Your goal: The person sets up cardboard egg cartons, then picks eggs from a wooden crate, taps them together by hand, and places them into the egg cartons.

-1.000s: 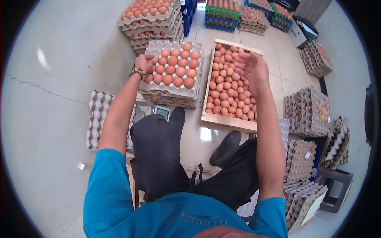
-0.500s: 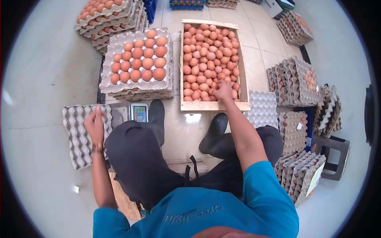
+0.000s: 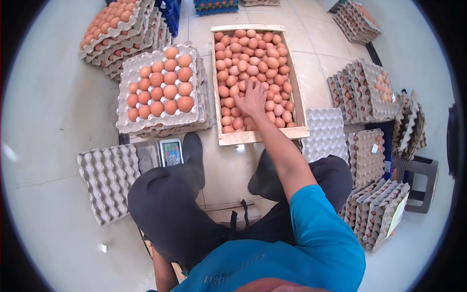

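My right hand (image 3: 253, 100) rests on the heap of loose brown eggs (image 3: 258, 58) in the wooden crate (image 3: 262, 137). Its fingers are stretched and somewhat apart, touching the eggs; their tips are partly lost among the shells, and no egg is clearly gripped. Left of the crate stands a stack of grey egg trays (image 3: 199, 104), with rows of brown eggs (image 3: 156, 93) on the top tray. My left forearm (image 3: 164, 270) hangs down beside my left leg, and the hand is hidden below it.
A digital scale (image 3: 170, 152) sits by my left boot (image 3: 193, 155), next to a bare egg tray (image 3: 109, 182). Another bare tray (image 3: 325, 134) lies right of the crate. Filled tray stacks (image 3: 362, 92) line the right side, near a grey plastic stool (image 3: 422, 182).
My right hand has moved left and farther in over the eggs. My left hand has left the bare tray and dropped out of sight beside my leg. The view has shifted slightly.
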{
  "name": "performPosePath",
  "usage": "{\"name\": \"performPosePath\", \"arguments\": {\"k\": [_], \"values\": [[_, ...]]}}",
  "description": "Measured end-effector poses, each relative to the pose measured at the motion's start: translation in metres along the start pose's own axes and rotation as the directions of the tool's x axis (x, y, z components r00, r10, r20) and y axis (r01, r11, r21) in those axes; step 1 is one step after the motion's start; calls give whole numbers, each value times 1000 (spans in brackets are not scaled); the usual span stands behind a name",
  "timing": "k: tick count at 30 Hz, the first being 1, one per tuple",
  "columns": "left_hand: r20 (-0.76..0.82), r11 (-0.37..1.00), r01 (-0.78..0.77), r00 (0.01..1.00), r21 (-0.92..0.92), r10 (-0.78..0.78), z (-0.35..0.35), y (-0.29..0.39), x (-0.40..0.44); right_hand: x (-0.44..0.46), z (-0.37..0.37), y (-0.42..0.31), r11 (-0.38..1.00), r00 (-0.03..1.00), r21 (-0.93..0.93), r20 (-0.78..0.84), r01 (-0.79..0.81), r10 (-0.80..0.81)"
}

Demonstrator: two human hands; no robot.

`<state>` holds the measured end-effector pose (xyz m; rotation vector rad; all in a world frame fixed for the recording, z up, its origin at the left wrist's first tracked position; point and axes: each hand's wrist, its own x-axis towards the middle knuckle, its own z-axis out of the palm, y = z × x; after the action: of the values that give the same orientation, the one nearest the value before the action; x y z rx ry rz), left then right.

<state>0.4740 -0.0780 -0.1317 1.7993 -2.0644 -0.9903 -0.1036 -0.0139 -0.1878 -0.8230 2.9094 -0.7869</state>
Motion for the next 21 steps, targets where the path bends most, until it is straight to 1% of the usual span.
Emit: {"name": "performPosePath", "arguments": {"k": [3, 5, 8, 10, 12, 14, 16, 18, 21], "values": [[8, 999, 28, 1000, 24, -28, 7, -4, 1, 24, -14, 2, 993, 979, 24, -162, -119, 121], [9, 998, 45, 999, 34, -45, 10, -5, 2, 48, -32, 10, 986, 969, -10, -185, -167, 163], [3, 996, 72, 997, 51, -72, 12, -8, 3, 81, -55, 25, 978, 983, -100, -48, -183, 179], [4, 994, 89, 996, 57, -89, 16, -7, 6, 89, -64, 24, 977, 987, -144, 1, -158, 160], [3, 993, 102, 995, 67, -103, 19, -6, 7, 87, -66, 22, 979, 993, -169, -4, -118, 119], [2, 991, 115, 993, 74, -115, 20, -8, 9, 89, -62, 11, 939, 984, -308, 49, -151, 174], [2, 989, 122, 992, 80, -123, 22, -8, 12, 94, -56, 13, 926, 992, -364, 43, -98, 122], [1, 989, 120, 993, 85, -120, 23, -8, 14, 96, -42, 35, 936, 999, -349, -10, 36, -42], [-3, 989, 119, 993, 83, -119, 22, -5, 15, 108, -25, 54, 943, 991, -305, 33, 131, -127]]}}
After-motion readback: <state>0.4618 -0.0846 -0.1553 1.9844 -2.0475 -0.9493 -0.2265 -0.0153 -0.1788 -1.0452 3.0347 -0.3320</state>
